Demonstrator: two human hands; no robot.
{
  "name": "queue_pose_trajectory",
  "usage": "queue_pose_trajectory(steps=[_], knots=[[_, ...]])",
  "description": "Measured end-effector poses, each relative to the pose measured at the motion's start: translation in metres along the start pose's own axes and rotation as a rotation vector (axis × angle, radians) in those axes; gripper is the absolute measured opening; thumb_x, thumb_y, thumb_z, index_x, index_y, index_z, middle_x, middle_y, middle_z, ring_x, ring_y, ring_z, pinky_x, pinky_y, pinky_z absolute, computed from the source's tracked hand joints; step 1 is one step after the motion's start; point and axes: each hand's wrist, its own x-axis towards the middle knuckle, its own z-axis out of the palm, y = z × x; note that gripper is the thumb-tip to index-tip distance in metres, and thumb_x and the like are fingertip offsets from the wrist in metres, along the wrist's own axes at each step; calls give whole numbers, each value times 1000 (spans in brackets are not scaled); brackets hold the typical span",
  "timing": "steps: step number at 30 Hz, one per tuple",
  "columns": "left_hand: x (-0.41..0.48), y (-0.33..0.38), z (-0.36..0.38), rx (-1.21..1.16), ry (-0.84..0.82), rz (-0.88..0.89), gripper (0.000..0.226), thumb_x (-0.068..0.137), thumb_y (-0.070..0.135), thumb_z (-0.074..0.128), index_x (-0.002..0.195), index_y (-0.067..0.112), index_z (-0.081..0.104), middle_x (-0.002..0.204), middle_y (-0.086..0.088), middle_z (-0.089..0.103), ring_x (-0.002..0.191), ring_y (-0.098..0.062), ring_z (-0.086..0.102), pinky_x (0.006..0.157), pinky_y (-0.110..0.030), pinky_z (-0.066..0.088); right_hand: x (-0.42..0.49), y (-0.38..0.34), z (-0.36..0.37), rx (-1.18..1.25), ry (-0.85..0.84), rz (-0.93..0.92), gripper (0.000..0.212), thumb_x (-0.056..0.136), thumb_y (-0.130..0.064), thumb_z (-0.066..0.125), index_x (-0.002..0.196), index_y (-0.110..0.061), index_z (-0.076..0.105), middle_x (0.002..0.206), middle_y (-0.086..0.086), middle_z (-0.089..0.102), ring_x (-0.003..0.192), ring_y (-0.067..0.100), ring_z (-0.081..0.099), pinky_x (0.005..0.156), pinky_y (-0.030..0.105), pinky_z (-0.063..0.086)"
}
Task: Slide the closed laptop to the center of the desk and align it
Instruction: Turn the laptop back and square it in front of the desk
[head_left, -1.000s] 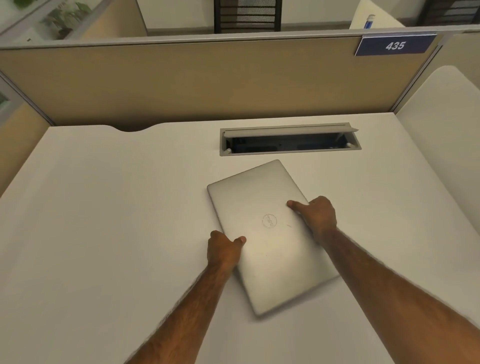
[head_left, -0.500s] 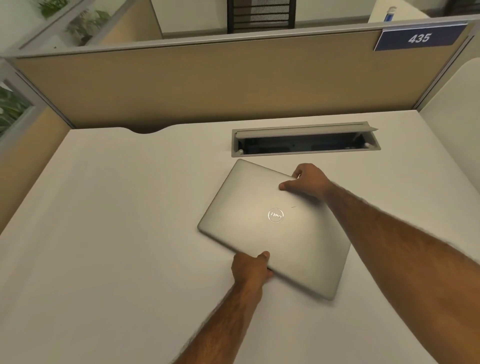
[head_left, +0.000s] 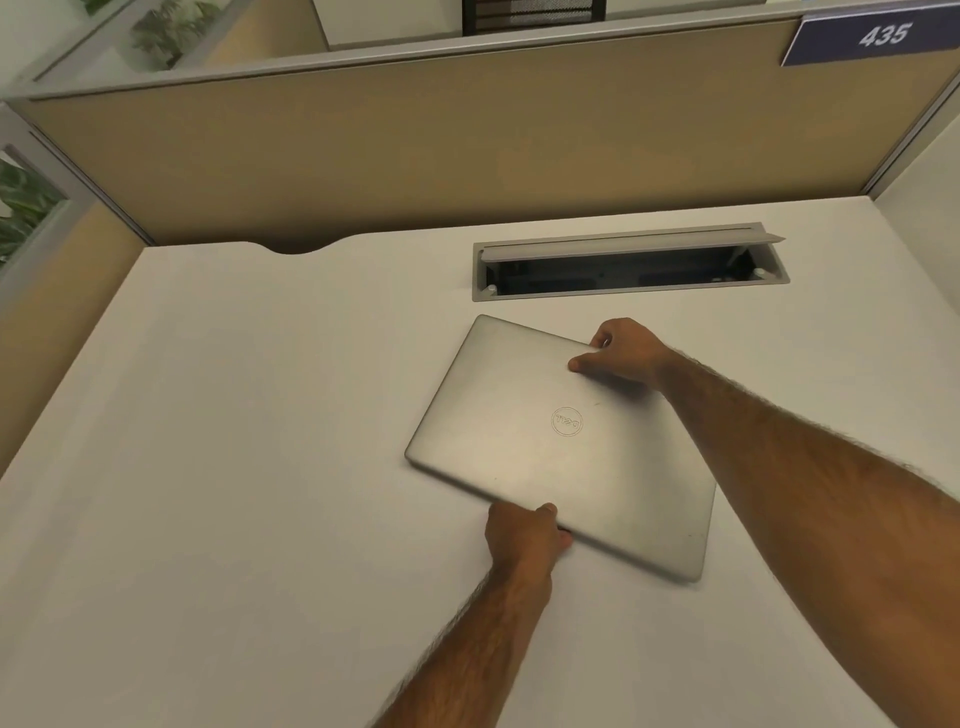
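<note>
A closed silver laptop with a round logo lies flat on the white desk, a little right of the middle, turned so its long edges run diagonally. My left hand grips its near long edge, thumb on the lid and fingers under the edge. My right hand holds the far right corner, thumb on top and fingers over the back edge. My right forearm crosses above the laptop's right part and hides it.
An open grey cable tray is set into the desk just behind the laptop. A tan partition with a blue "435" sign walls the back. A curved cable notch cuts the desk's rear edge at left.
The laptop has turned clockwise from nearly lengthwise to a shallower diagonal. My right hand moved from the lid to the far corner, my left hand along the edge toward me.
</note>
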Motion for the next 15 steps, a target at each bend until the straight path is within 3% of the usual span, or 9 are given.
queue_pose_trajectory(steps=[2,5,8,11,13,15], knots=[[1,-1,0,1,-19,-8,19,87,-4,65,105,-11,66,101,-25,72,53,-22,65,61,-33,62,-2,1,3,-44,22,-5,55,75,-59,78,108,-18,61,115,4,61,103,22,57,95,42,51],[-1,1,-1,47,-39,-6,22,86,-1,61,103,-14,66,79,-17,67,46,-21,63,67,-38,61,-9,3,7,-134,83,-19,60,77,-64,73,117,-20,64,125,4,61,113,26,57,101,46,46],[-4,11,-13,176,-122,-40,25,88,17,62,98,-6,61,76,-16,58,50,-25,56,54,-32,55,-24,6,12,-131,167,-10,58,81,-61,70,125,-24,64,130,4,59,121,28,53,102,44,39],[2,35,-40,466,-250,-38,35,91,36,61,91,1,61,71,-18,64,48,-25,55,47,-26,48,-54,19,18,-48,327,-9,56,85,-53,69,130,-21,62,134,7,57,125,30,51,102,43,39],[13,59,-56,659,-240,74,45,95,39,56,88,-4,67,66,-15,72,50,-26,64,56,-33,58,-80,32,19,21,433,30,53,86,-45,70,130,-17,62,135,9,57,126,32,50,102,44,39],[28,82,-64,801,-85,280,46,96,38,53,89,-4,71,75,-15,76,66,-30,71,76,-42,63,-108,48,19,90,483,119,52,87,-40,69,131,-13,61,135,12,55,127,34,49,103,46,40]])
